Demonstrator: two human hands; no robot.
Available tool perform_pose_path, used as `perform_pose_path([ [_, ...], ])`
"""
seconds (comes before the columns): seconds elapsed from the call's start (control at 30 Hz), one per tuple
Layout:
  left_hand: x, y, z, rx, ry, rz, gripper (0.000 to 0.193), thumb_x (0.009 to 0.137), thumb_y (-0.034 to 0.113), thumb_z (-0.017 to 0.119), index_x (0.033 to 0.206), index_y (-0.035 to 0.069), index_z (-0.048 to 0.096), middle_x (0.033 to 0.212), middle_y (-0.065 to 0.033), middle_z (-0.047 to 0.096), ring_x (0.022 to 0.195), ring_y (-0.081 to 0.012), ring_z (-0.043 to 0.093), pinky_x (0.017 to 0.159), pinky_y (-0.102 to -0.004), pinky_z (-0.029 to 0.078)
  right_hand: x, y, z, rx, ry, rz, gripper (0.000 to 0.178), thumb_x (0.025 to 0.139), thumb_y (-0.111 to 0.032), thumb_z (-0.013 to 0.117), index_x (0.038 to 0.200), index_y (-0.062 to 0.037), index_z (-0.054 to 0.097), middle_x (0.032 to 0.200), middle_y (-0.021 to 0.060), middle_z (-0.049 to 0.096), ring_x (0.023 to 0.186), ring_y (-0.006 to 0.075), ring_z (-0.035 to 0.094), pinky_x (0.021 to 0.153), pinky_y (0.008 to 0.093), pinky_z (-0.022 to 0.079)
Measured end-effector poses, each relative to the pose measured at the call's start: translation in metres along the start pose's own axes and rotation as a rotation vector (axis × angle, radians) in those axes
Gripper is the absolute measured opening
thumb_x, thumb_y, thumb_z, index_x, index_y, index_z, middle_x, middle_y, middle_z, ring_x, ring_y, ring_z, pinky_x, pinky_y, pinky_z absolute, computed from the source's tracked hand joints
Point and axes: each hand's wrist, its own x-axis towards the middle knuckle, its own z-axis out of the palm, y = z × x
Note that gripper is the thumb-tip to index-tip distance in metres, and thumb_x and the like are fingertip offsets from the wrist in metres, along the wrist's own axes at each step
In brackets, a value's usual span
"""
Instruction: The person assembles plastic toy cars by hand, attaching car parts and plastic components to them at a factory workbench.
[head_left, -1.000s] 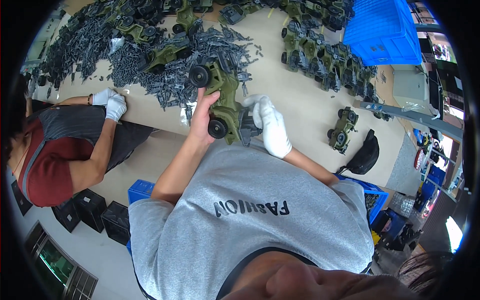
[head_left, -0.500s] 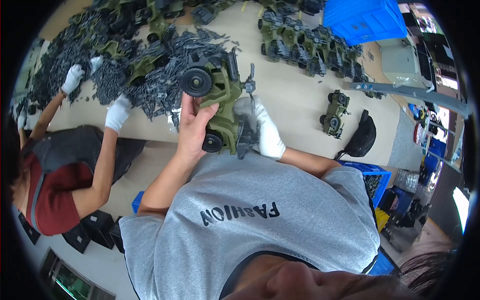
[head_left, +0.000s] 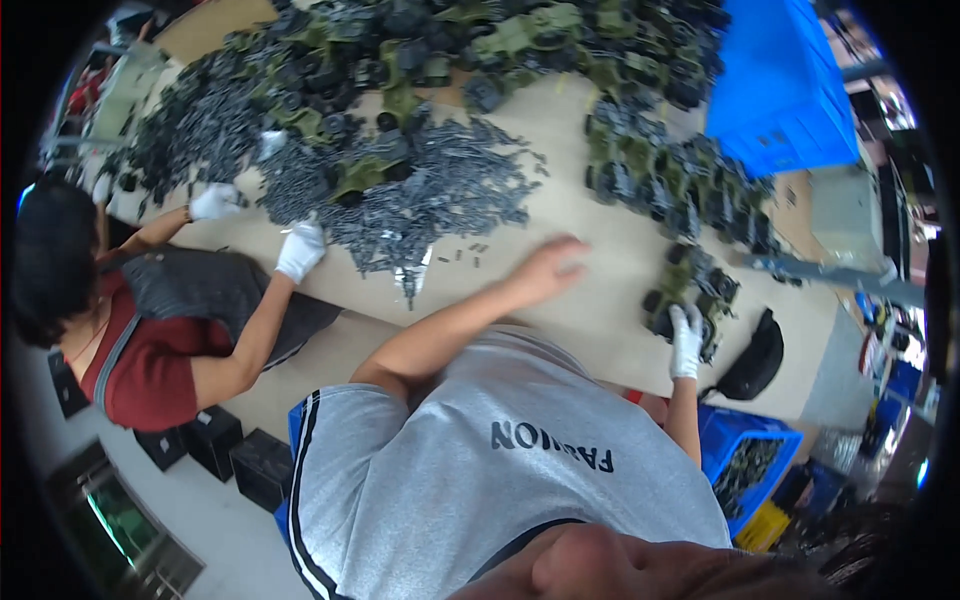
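Tabletop point(head_left: 590, 300) beige, heaped grey parts point(head_left: 420, 195); left hand point(head_left: 548, 270) spread wide; gloved right hand point(head_left: 686, 340) grip on toy jeep point(head_left: 690, 295).

Olive-green plastic toy army truck with black wheels point(head_left: 690, 290) seen at right of frame, set on beige tabletop point(head_left: 600, 300), gripped at near end.

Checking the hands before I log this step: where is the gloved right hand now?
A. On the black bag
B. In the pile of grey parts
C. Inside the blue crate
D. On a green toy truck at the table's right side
D: the right hand rests on the green toy truck near the table's right edge, while the bare left hand hovers over open tabletop.
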Motion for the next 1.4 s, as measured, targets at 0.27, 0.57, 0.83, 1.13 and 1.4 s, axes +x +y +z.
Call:
perform_pose_path([
  [0.27,-0.060,-0.122,-0.299,1.279,0.315,-0.464,0.069,0.075,0.024,0.078,0.137,0.009,0.051,0.145,-0.0085,0.047,0.139,-0.0288,0.039,0.111,-0.0630,0.026,0.006,-0.102,0.089,-0.581,0.397,-0.877,0.042,0.083,-0.015,0.076,0.119,0.0006,0.061,0.116,0.0186,0.063,0.107,0.0353,0.060,0.094,0.0446,0.048],
  [0.57,-0.011,-0.159,-0.363,0.975,-0.419,-0.834,0.087,0.065,0.060,0.077,0.139,0.019,0.056,0.143,-0.0066,0.051,0.134,-0.0271,0.047,0.110,-0.0574,0.031,0.024,-0.161,0.298,-0.767,-0.433,-0.858,0.029,0.088,-0.036,0.067,0.101,-0.0100,0.067,0.096,0.0147,0.069,0.083,0.0367,0.067,0.074,0.0484,0.053],
  [0.83,-0.023,-0.145,-0.387,0.397,-0.295,-0.829,0.085,0.066,0.055,0.083,0.129,0.005,0.058,0.124,-0.0128,0.063,0.115,-0.0245,0.058,0.100,-0.0350,0.044,0.030,-0.146,0.311,-0.951,-0.316,-1.135,0.023,0.081,-0.033,0.071,0.088,-0.0124,0.063,0.091,0.0095,0.067,0.081,0.0317,0.067,0.069,0.0452,0.052],
  [1.13,-0.077,-0.064,-0.281,-0.867,0.442,-0.606,0.058,0.094,0.032,0.066,0.139,0.005,0.043,0.127,-0.0101,0.060,0.118,-0.0213,0.058,0.099,-0.0364,0.050,0.050,-0.067,0.274,-0.231,-0.276,-0.677,0.029,0.096,-0.030,0.060,0.114,-0.0072,0.060,0.081,0.0176,0.062,0.080,0.0327,0.066,0.077,0.0398,0.055],
  [1.4,-0.105,-0.014,-0.126,-1.454,0.352,-0.518,0.046,0.098,0.020,0.059,0.138,0.003,0.045,0.130,-0.0182,0.059,0.120,-0.0290,0.058,0.103,-0.0452,0.049,-0.061,-0.136,0.173,0.657,-0.851,0.572,0.036,0.103,-0.038,0.052,0.118,-0.0064,0.057,0.093,0.0055,0.058,0.080,0.0220,0.062,0.078,0.0421,0.057],
])
